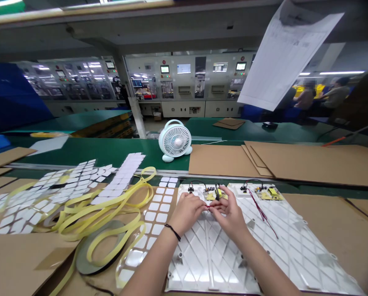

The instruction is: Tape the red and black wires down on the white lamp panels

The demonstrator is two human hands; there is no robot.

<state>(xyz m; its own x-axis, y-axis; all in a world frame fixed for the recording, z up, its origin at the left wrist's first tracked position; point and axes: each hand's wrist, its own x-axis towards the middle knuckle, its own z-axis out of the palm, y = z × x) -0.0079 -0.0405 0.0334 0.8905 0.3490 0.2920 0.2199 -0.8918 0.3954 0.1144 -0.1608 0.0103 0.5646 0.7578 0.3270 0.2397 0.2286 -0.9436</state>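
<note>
Both my hands work over the upper part of a white ribbed plastic panel (214, 263). My left hand (188, 209), with a black band at the wrist, pinches thin red wires (208, 206) between thumb and fingers. My right hand (230, 213) pinches the same wires from the other side, its index finger raised. A narrow black strip (217, 191) shows by that raised finger; whether it is held I cannot tell. Just behind the hands lies a yellow circuit board (211, 191), partly covered. A second white panel (295, 250) lies alongside, with its own circuit board (268, 192) and loose dark red wires (261, 211).
To the left are sheets of white stickers (119, 181), looped yellow tape (100, 209) and a grey tape roll (82, 257). A light blue fan (175, 141) stands on the green belt (134, 149) ahead. Cardboard sheets (319, 164) lie right; a paper (285, 57) hangs above.
</note>
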